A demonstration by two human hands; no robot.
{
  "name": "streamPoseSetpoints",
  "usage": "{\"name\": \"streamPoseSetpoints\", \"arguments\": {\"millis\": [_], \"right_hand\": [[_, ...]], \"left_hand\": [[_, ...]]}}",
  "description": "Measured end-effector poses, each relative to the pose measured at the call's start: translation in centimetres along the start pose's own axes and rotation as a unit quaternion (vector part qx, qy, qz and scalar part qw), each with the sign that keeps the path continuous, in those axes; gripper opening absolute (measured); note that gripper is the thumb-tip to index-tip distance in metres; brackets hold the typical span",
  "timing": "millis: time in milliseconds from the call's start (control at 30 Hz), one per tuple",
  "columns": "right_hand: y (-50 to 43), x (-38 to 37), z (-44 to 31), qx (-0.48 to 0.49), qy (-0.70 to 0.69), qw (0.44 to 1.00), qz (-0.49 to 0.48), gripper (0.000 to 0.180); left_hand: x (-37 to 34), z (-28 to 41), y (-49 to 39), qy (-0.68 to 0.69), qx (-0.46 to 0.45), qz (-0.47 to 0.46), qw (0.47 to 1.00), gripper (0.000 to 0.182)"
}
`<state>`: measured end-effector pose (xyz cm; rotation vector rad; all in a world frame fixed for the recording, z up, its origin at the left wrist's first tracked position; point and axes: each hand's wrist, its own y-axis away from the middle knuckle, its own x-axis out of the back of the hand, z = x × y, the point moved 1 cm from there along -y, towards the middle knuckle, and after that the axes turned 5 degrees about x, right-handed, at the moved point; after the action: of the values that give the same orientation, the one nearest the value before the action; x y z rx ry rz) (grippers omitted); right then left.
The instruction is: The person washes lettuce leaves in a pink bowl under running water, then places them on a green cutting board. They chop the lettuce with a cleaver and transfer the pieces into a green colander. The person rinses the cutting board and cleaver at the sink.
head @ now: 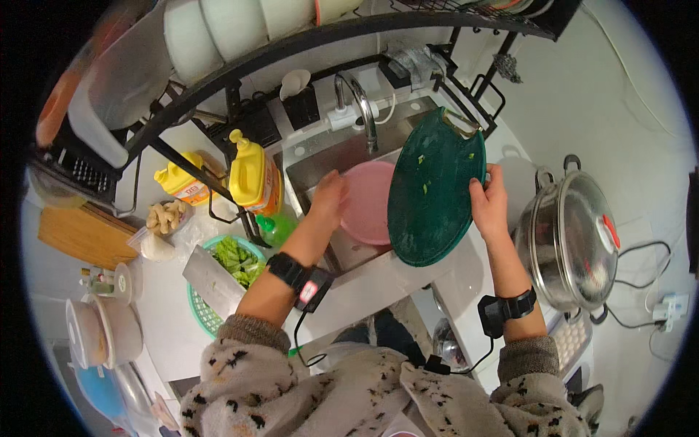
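Observation:
My right hand grips the right edge of a dark green oval cutting board, its thumb on the face. The board is held tilted over the right side of the sink, with a few bits of green leaf stuck to it. Behind it, partly hidden, a round pink plastic basin sits in the stainless steel sink. My left hand is at the basin's left rim, slightly blurred; whether its fingers hold the rim cannot be made out. The chrome faucet curves down behind the basin.
Left of the sink, a cleaver lies across a turquoise colander of leafy greens. Yellow detergent jugs and ginger stand beyond. A steel steamer pot occupies the right side. A black dish rack spans overhead.

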<state>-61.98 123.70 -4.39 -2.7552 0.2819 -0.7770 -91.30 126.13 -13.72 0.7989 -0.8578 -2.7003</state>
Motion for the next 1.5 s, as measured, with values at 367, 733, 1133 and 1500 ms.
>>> {"name": "streamPoseSetpoints", "arguments": {"millis": [367, 733, 1133, 1500], "right_hand": [[-3.5, -3.6, 3.6, -0.02, -0.126, 0.991, -0.05, 0.019], [-3.8, -5.7, 3.8, -0.049, -0.188, 0.977, -0.082, 0.021], [-3.0, -7.5, 3.8, -0.105, -0.273, 0.949, -0.117, 0.024], [-2.8, -8.7, 4.4, -0.11, -0.273, 0.949, -0.114, 0.026]], "left_hand": [[-4.9, 6.0, -16.9, -0.014, 0.009, -0.063, 0.998, 0.023], [-5.4, 8.7, -19.4, 0.01, 0.031, -0.084, 0.996, 0.026], [-3.4, 6.7, -25.6, 0.15, -0.018, -0.19, 0.97, 0.02], [-2.7, -3.3, -7.5, -0.257, -0.136, 0.033, 0.956, 0.018]]}}
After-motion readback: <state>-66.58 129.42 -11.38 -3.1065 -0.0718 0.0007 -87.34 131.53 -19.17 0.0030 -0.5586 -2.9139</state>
